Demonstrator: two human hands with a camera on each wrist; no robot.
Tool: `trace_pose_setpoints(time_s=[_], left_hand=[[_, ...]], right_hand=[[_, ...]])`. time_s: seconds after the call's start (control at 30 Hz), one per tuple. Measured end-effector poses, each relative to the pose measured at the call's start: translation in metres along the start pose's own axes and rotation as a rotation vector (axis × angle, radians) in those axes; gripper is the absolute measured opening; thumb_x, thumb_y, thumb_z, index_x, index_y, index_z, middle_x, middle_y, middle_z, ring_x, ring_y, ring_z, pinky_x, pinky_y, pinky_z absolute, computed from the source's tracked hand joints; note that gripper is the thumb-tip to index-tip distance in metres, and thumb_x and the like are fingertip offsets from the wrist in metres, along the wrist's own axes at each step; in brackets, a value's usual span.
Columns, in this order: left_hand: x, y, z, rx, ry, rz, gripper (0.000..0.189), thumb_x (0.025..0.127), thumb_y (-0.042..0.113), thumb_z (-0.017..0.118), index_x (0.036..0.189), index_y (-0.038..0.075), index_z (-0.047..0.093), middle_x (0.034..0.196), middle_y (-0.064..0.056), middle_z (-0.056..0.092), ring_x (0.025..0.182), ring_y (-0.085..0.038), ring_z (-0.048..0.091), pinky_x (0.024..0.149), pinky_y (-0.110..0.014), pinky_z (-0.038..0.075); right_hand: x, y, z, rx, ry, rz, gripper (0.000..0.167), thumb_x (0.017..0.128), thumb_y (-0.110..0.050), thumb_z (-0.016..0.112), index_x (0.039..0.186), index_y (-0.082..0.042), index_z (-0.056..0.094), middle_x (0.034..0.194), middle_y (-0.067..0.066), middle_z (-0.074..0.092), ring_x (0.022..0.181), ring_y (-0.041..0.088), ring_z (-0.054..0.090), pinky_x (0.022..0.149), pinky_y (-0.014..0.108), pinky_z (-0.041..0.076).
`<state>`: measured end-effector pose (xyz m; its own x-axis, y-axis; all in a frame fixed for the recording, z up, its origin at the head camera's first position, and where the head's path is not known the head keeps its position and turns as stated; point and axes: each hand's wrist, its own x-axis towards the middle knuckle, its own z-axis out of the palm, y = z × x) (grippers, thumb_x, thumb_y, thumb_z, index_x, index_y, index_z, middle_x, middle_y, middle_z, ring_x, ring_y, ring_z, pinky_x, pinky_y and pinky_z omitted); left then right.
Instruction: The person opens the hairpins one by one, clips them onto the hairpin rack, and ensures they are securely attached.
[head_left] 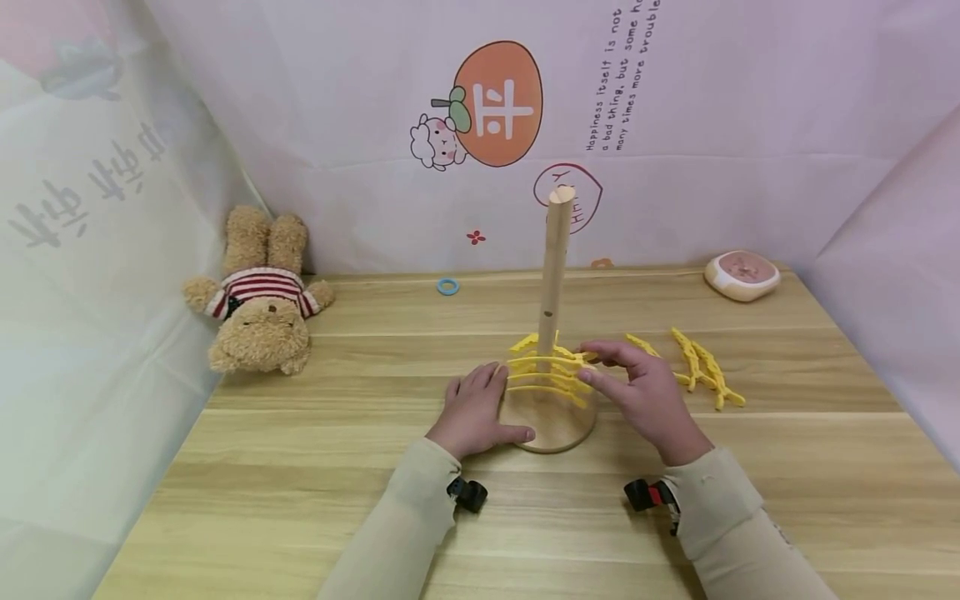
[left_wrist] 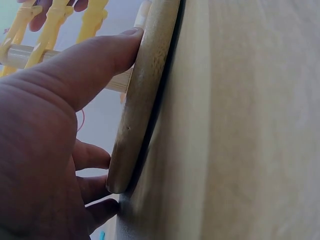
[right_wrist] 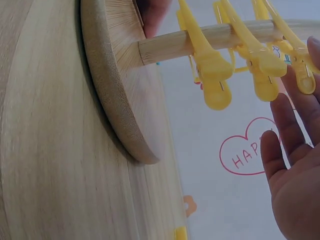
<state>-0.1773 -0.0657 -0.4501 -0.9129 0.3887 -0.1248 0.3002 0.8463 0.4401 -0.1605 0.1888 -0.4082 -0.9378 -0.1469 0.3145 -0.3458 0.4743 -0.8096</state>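
Observation:
A round wooden base (head_left: 555,440) with an upright wooden post (head_left: 554,267) stands in front of me. Several yellow hair clips (right_wrist: 212,65) are clamped across the post, one above another. My left hand (head_left: 474,414) holds the base by its edge, thumb along the near rim and fingers around the left side. At the right, my right hand (head_left: 651,396) pinches the handle end of the uppermost hair clip (right_wrist: 304,75) between thumb and index finger. Its other fingers spread below the handle in the right wrist view.
Loose yellow hair clips (head_left: 697,362) lie on the table right of the base, partly behind my right hand. A teddy bear (head_left: 262,308) lies at the left. A blue ring (head_left: 447,287) and a pink-and-white rounded object (head_left: 742,276) are near the back edge.

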Motion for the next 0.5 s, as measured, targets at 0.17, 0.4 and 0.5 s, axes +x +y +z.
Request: trace_pose_setpoints(time_s=[0.17,0.4,0.5], left_hand=[[0.0,0.0,-0.002,-0.009,0.005,-0.001,0.108,0.078,0.066,0.075,0.159,0.01,0.029,0.162,-0.01,0.03,0.15,-0.028,0.022,0.118,-0.058,0.013],[0.0,0.0,-0.002,-0.011,0.009,-0.004,0.108,0.078,0.065,0.075,0.159,0.011,0.029,0.162,-0.01,0.03,0.15,-0.027,0.022,0.118,-0.057,0.013],[0.0,-0.001,-0.001,-0.01,0.006,-0.004,0.109,0.078,0.065,0.075,0.159,0.011,0.029,0.162,-0.009,0.029,0.15,-0.027,0.022,0.118,-0.056,0.013]], right_hand=[[0.0,-0.001,0.0,0.002,-0.003,0.002,0.033,0.093,-0.026,0.074,0.124,-0.013,0.07,0.119,-0.001,0.071,0.105,0.022,0.059,0.087,0.033,0.046],[0.001,0.002,-0.009,0.034,-0.015,0.005,0.038,0.091,-0.023,0.077,0.126,-0.01,0.068,0.121,0.002,0.07,0.109,0.014,0.059,0.093,0.027,0.044],[0.001,0.005,-0.019,0.012,0.01,0.001,0.036,0.089,-0.021,0.078,0.123,-0.01,0.07,0.118,0.004,0.071,0.106,0.015,0.061,0.091,0.022,0.045]])
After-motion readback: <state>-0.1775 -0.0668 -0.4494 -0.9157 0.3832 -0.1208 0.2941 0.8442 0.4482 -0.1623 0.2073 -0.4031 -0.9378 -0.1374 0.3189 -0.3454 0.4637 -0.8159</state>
